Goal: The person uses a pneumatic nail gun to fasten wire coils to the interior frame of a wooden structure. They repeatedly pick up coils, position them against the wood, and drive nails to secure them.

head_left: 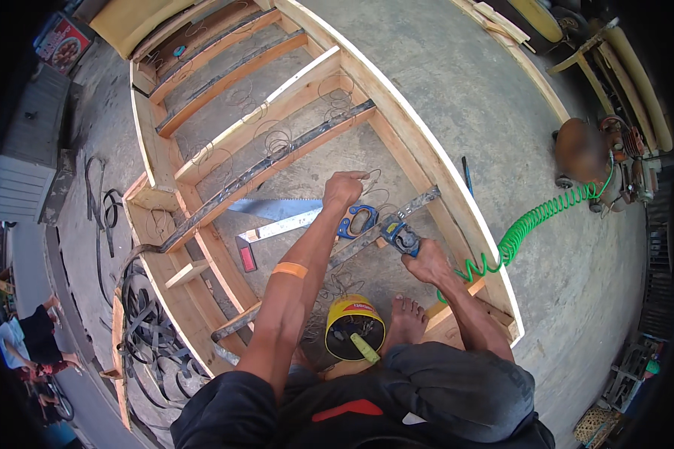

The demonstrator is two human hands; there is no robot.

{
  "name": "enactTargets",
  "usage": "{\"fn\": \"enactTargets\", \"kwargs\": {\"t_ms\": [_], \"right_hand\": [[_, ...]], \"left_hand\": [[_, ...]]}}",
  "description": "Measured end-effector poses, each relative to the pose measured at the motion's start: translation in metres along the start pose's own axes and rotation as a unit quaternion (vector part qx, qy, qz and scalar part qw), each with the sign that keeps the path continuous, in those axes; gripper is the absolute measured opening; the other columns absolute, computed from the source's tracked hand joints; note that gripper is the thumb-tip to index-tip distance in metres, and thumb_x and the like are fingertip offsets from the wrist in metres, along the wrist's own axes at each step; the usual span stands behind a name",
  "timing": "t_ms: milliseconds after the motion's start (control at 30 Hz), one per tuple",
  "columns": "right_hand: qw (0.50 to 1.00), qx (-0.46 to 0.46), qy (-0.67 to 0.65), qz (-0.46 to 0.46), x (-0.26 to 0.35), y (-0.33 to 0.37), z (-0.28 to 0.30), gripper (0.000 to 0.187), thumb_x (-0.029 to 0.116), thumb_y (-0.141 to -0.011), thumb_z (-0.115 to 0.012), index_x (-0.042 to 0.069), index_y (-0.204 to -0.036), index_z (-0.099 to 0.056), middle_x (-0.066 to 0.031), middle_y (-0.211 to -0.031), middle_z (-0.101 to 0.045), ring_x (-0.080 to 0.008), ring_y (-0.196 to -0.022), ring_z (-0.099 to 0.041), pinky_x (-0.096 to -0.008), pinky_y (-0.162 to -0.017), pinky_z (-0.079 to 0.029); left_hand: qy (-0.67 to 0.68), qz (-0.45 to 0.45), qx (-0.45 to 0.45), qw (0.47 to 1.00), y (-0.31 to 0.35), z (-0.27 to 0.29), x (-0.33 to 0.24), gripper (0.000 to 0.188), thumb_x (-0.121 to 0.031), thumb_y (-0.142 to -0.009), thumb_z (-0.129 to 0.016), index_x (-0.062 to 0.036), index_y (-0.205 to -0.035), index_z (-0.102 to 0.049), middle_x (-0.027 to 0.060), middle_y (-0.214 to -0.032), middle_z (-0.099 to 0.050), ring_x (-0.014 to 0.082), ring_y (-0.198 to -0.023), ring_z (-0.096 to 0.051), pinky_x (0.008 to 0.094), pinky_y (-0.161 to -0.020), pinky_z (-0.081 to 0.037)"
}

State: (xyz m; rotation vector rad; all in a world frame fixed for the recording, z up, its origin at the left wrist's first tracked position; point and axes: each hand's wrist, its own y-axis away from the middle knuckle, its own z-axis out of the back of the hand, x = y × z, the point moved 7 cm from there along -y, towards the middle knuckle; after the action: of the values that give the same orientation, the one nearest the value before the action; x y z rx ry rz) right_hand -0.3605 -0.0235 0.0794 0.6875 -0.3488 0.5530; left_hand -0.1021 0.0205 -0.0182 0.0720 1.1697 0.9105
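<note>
My right hand (pixel 429 260) grips a blue and black air stapler (pixel 399 235). The stapler's nose is close to a slat covered with dark webbing (pixel 421 203), inside a wooden frame (pixel 397 123). Farther out, my left hand (pixel 344 188) is closed, its fingertips at a thin wire spring (pixel 376 182) that it appears to pinch. Below that hand, on the floor, lie a handsaw (pixel 277 208) with a blue handle and a metal try square (pixel 284 226) with a red and black end. By my feet stands a yellow bucket (pixel 356 304) with a yellow-green handled tool in it.
Wire springs (pixel 279 140) stand along the frame's slats. A green coiled air hose (pixel 535 222) runs right to a rusty compressor (pixel 583 150). Black webbing strips (pixel 146 314) lie heaped at the left. Timber (pixel 524 67) lies far right. People are at the far left edge.
</note>
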Motion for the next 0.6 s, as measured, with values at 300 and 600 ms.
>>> {"fn": "enactTargets", "kwargs": {"t_ms": [300,600], "right_hand": [[0.999,0.002,0.011,-0.030,0.017,-0.001,-0.007,0.040,0.027,-0.079,-0.068,-0.007,-0.101,-0.073,-0.0348,-0.094,-0.071,-0.0512,-0.094,-0.070,-0.0532,-0.088,-0.054],[0.999,0.031,-0.021,0.000,0.009,-0.005,-0.018,0.042,0.027,-0.079,-0.068,-0.008,-0.102,-0.072,-0.0344,-0.094,-0.071,-0.0511,-0.095,-0.070,-0.0529,-0.088,-0.055]], "left_hand": [[-0.069,0.086,0.008,0.994,-0.042,-0.008,0.008,0.048,-0.041,-0.088,-0.070,-0.0112,-0.126,-0.075,0.0148,-0.135,-0.070,0.0340,-0.125,-0.067,0.0450,-0.105,-0.052],[-0.071,0.100,0.007,0.993,-0.026,-0.002,0.003,0.051,-0.044,-0.089,-0.071,-0.0090,-0.127,-0.074,0.0157,-0.136,-0.069,0.0327,-0.127,-0.065,0.0437,-0.106,-0.051]]}}
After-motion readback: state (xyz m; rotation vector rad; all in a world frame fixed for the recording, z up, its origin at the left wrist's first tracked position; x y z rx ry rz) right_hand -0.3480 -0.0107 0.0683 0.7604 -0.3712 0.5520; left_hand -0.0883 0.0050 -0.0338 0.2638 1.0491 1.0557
